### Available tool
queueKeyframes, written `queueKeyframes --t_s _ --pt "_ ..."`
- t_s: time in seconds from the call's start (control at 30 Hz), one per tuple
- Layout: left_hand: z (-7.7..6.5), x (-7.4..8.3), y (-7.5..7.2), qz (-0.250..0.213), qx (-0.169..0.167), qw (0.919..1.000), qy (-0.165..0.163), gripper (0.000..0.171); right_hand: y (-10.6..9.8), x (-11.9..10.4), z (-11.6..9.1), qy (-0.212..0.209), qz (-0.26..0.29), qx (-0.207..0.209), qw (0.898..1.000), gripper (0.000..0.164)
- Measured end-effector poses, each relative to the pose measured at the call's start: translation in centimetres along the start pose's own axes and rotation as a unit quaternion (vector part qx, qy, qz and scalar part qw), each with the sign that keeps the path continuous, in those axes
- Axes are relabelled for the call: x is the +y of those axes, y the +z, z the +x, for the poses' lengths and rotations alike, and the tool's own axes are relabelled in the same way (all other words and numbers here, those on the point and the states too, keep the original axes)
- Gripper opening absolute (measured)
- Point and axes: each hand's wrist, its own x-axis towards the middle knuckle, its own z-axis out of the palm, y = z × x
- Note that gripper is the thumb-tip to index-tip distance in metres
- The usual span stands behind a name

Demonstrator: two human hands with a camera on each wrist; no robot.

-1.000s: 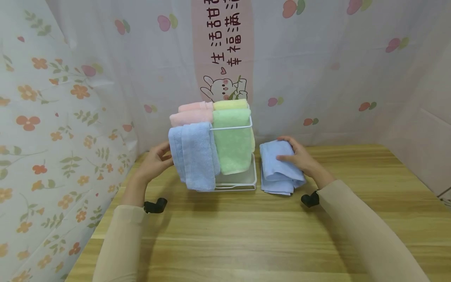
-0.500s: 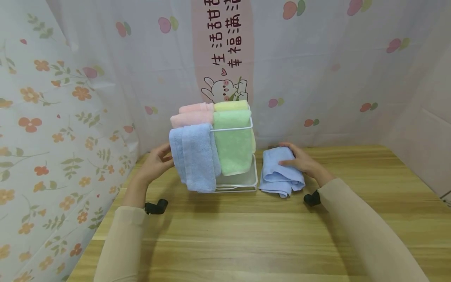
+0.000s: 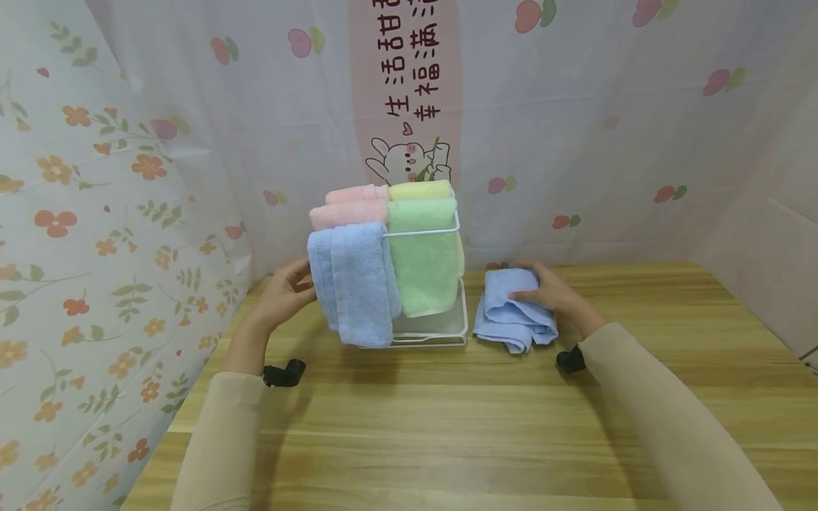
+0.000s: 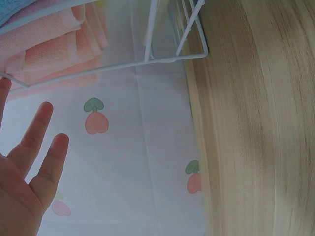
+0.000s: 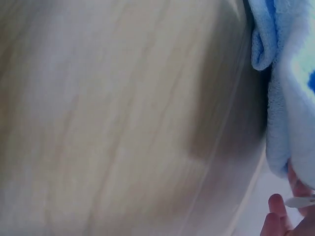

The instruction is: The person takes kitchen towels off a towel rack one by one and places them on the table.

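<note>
A white wire rack (image 3: 461, 339) with a tray base stands toward the back of the table. A light blue towel (image 3: 361, 287) hangs at its front left, beside a green towel (image 3: 422, 266). My left hand (image 3: 280, 297) is at the rack's left side; in the left wrist view its fingers (image 4: 33, 136) are spread and fairly straight, one tip at the wire. To the right of the rack, my right hand (image 3: 554, 297) pinches a folded light blue towel (image 3: 508, 316), thumb in front and fingers behind. This towel's lower folds sag close over the tabletop.
Pink towels (image 3: 351, 213) and a yellow towel (image 3: 418, 190) sit behind the front ones in the rack. A patterned curtain (image 3: 575, 142) hangs along the table's back edge, and a floral one (image 3: 115, 284) along the left. The wooden table (image 3: 434, 426) extends toward me.
The right hand has moved slightly down and right with the folded blue towel, whose lower edge has spread and bunched. The left hand and the rack have stayed in place.
</note>
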Motion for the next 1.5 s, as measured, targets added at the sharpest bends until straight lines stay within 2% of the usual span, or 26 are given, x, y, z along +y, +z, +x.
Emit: queueKeyframes --t_s 0.27,0.53,0.73,0.93,1.1,1.2,1.37,1.5 --pt "0.1 0.0 0.0 -0.005 0.0 1.0 -0.001 0.049 -0.3 -0.3 -0.9 0.003 -0.065 0.015 0.998 0.077" --pt "0.1 -0.1 -0.1 0.002 0.001 1.0 0.003 0.046 -0.3 -1.0 -2.0 0.008 -0.117 0.007 0.993 0.086" --pt "0.1 -0.1 0.0 0.006 -0.002 1.0 -0.001 0.047 -0.1 -1.5 -2.7 0.004 -0.132 0.012 0.991 0.083" --pt "0.2 0.0 0.0 0.005 -0.003 1.0 -0.004 0.049 0.0 -2.4 -3.5 -0.017 -0.11 0.012 0.994 0.078" --pt "0.2 0.1 0.1 0.006 -0.003 1.0 -0.004 0.048 0.1 -3.2 -4.3 -0.046 -0.089 0.029 0.995 0.075" --pt "0.1 0.1 0.1 0.007 -0.003 1.0 -0.006 0.049 0.2 -3.8 -4.8 -0.079 -0.052 0.041 0.995 0.073" --pt "0.0 0.1 0.1 0.009 0.0 0.9999 -0.009 0.05 0.5 -5.3 -5.7 -0.151 0.017 0.057 0.987 0.067" --pt "0.0 0.2 0.1 0.008 0.0 0.9999 -0.007 0.049 0.9 -6.9 -6.5 -0.178 0.045 0.066 0.981 0.061"
